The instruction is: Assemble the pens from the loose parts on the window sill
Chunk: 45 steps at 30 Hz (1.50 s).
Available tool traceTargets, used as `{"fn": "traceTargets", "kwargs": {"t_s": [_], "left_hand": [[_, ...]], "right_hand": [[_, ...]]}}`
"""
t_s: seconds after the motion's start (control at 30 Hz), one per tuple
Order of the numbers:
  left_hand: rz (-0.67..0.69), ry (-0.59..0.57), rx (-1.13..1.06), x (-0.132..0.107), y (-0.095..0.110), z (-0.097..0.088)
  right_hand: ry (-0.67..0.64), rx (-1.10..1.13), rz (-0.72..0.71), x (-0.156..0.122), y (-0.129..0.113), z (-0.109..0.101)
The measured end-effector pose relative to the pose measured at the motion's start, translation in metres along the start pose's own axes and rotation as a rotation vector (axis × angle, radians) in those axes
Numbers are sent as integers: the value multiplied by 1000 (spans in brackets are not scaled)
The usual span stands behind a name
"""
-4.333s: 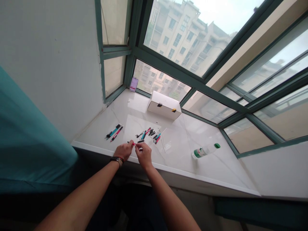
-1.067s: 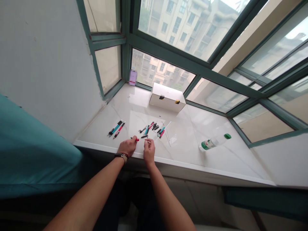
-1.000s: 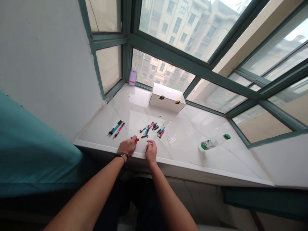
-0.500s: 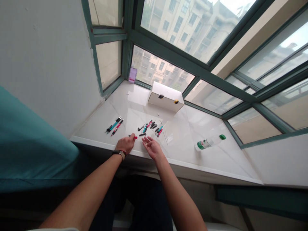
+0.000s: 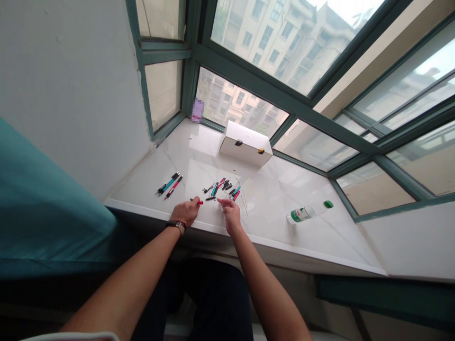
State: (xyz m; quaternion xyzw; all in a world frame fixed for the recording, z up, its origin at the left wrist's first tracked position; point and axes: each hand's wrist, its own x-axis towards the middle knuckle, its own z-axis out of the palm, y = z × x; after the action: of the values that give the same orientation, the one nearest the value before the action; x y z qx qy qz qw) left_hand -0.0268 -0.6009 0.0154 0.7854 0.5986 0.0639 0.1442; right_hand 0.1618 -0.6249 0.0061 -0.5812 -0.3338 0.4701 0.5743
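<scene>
My left hand (image 5: 186, 212) is closed on a red and black pen part (image 5: 199, 202), whose red end sticks out past the fingers. Just to the right, my right hand (image 5: 231, 214) has its fingertips drawn together in a pinch at the near side of the loose pen parts. Whatever may be between them is too small to make out. A short black pen part (image 5: 210, 198) lies between the hands. Beyond them is a loose group of black, blue and red pen parts (image 5: 224, 183). Three pens, including a blue pen (image 5: 169, 183) and a red pen (image 5: 174, 187), lie side by side to the left.
A white box (image 5: 245, 144) stands against the window at the back of the white sill (image 5: 284, 189). To the right is a clear bottle (image 5: 308, 211) with a green cap, leaning. Thin white sticks (image 5: 244, 201) lie right of the parts. A teal cloth (image 5: 53, 208) hangs at left.
My right hand has shifted slightly right, and its spread fingers have come together. My left hand keeps its hold and place. The view has tilted a little.
</scene>
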Motion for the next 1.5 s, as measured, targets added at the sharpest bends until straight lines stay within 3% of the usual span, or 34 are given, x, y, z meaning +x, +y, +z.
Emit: {"fn": "traceTargets", "kwargs": {"t_s": [0.07, 0.17, 0.37, 0.47, 0.67, 0.83, 1.0, 1.23, 1.5], "left_hand": [[11, 11, 16, 1, -1, 2], [24, 30, 26, 1, -3, 5], [27, 39, 8, 1, -2, 4], [17, 31, -9, 0, -2, 3], [13, 25, -36, 0, -2, 3], [4, 9, -22, 0, -1, 2], [23, 30, 0, -1, -1, 2], [27, 34, -9, -1, -1, 1], [20, 15, 3, -1, 0, -1]], "right_hand": [[38, -93, -38, 1, -3, -9], [78, -445, -101, 4, -10, -18], [-222, -1012, -155, 17, -19, -4], [-252, -1136, -159, 23, -18, 4], [-193, -1142, -250, 24, -11, 0], [-135, -873, -255, 12, -10, -4], [-238, -660, -270, -10, -14, 14], [-250, -722, -427, -26, -34, 38], [-267, -813, -442, -25, -38, 51]]}}
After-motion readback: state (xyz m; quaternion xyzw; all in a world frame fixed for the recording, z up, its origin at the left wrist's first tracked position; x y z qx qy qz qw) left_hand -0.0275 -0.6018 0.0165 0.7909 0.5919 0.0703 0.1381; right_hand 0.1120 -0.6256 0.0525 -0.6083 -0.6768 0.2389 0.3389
